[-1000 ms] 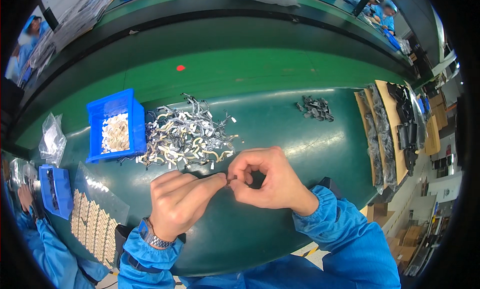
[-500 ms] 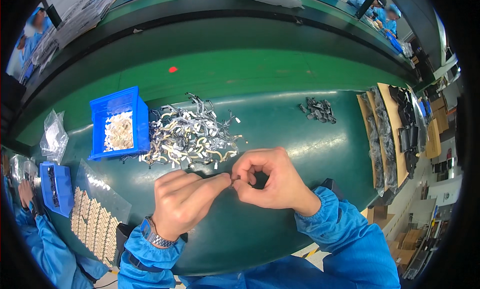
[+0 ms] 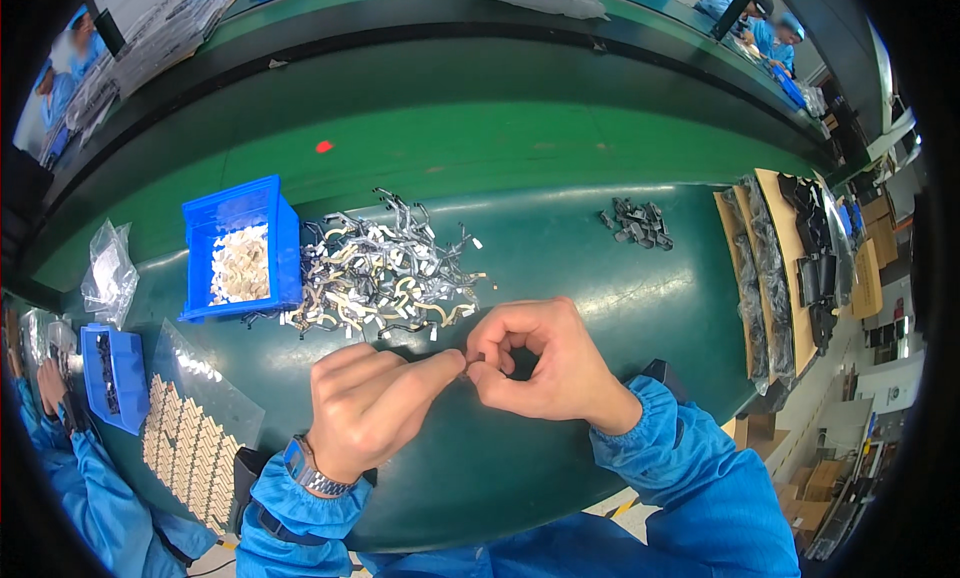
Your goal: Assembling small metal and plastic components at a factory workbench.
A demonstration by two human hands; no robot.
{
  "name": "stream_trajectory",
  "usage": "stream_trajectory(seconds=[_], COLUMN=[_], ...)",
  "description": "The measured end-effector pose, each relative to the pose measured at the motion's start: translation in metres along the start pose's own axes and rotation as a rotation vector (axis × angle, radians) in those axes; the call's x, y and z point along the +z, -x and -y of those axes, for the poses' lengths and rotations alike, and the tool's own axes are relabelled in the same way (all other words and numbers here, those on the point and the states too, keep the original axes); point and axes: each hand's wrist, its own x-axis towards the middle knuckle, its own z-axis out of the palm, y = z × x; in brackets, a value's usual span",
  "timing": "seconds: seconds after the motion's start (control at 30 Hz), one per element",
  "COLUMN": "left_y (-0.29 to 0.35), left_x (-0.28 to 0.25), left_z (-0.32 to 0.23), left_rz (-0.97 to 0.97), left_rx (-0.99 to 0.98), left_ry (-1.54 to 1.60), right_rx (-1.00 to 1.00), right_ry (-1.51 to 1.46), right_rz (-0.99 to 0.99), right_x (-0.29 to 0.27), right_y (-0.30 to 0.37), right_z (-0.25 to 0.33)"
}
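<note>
My left hand [image 3: 370,403] and my right hand [image 3: 540,363] meet fingertip to fingertip above the green table [image 3: 480,478]. Both are closed in a pinch. Whatever small piece sits between the fingertips is hidden by them and too small to name. Just beyond my hands lies a tangled heap of short wire harnesses [image 3: 390,268], dark and yellowish with white connectors. Left of the heap stands a blue bin [image 3: 285,243], tipped toward me, with many small cream-coloured pieces [image 3: 240,263] in it.
A small pile of black plastic parts [image 3: 638,223] lies at the far right. Cardboard sheets with wrapped black parts [image 3: 775,268] stand at the right edge. On the left are a smaller blue bin [image 3: 130,378], rows of beige pieces [image 3: 185,448], a plastic bag [image 3: 108,278] and a co-worker's hand [image 3: 52,386].
My hands stay pinched together in nearly the same place. The view has shifted very slightly. The co-worker's hands at the left have moved a little.
</note>
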Motion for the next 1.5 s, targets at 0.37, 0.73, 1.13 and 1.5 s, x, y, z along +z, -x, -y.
stream_trajectory(seconds=[0.37, 0.73, 1.13, 1.5], left_y=[-0.001, -0.002, 0.002, 0.001], left_x=[0.000, -0.003, 0.001, 0.000], left_z=[-0.001, 0.000, -0.003, -0.003], left_rz=[-0.058, -0.129, -0.209, -0.210], left_rx=[0.013, 0.020, -0.030, 0.010], left_ry=[0.028, 0.189, 0.283, 0.228], right_rx=[0.054, 0.033, 0.140, 0.127], right_ry=[-0.165, -0.228, -0.493, -0.476], right_rz=[0.045, 0.104, 0.291, 0.235], right_x=[-0.002, -0.004, -0.011, -0.012], right_y=[0.002, 0.001, 0.004, 0.004], right_z=[0.003, 0.010, 0.014, 0.012])
